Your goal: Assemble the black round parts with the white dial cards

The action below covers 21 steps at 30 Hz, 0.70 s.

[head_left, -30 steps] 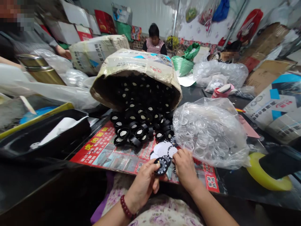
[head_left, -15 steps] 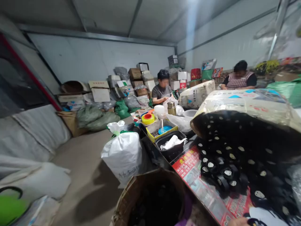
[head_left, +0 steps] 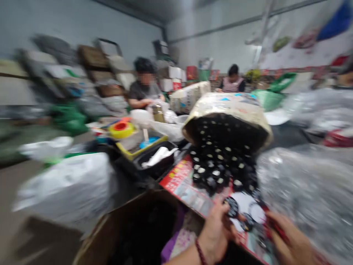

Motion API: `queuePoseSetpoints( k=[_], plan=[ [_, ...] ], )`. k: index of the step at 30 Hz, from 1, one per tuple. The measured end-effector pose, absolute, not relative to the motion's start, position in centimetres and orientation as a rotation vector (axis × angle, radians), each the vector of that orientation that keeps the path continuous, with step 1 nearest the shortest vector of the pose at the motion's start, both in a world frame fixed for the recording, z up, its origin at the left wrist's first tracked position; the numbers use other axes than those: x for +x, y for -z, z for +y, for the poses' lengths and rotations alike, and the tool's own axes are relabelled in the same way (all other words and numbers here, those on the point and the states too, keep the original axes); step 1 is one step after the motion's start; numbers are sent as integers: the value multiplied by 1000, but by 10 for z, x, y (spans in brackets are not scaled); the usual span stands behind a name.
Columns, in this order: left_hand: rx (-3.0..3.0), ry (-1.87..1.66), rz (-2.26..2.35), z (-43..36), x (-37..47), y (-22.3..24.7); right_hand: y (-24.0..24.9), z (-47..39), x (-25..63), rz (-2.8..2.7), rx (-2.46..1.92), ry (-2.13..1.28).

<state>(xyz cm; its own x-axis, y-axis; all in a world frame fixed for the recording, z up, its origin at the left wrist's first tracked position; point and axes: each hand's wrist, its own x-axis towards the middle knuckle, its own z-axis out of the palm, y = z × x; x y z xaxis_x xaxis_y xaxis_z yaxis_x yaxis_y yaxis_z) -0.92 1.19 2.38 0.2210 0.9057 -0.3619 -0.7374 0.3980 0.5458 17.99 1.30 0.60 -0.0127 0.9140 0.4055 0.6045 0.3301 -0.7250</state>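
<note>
My left hand, with a dark red bracelet at its wrist, pinches a round black piece with pale markings at the lower middle. My right hand is to the right, blurred; whatever its fingers hold cannot be made out. Between the hands lie white round sheets and another small black piece. Beyond them, many black pieces with white spots spill from the mouth of a large pale sack onto a red printed sheet.
A cardboard container with a dark inside stands nearest me. Left of the table is a white sack. Trays, yellow tape and a metal flask lie farther back. Clear plastic fills the right. Two people sit beyond.
The view has swung right and down. Both my hands and wrists now show, where before only fingertips showed at the bottom edge. The sack and black pieces appear farther left.
</note>
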Motion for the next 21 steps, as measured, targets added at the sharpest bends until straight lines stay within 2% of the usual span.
queuePoseSetpoints(
  k=[2, 5, 8, 13, 18, 21],
  plan=[
    [273, -1190, 728, 13, -13, -29, -26, 3, 158, -1401, -1394, -857],
    [294, -1084, 681, 17, -16, -32, -41, 1, 125, -966, -1166, -1392],
    [279, -1025, 642, 15, -15, -34, -42, -5, 109, -826, -979, -1634],
    [190, -1043, 753, 11, -13, -35, -37, -15, 111, -1062, -1053, -1523],
    [437, -1052, 949, 13, -10, -30, -38, -10, 125, -1336, -1289, -1007],
    [633, -946, 1026, 10, -8, -27, -40, -7, 129, -1495, -1283, -740]
  ],
)
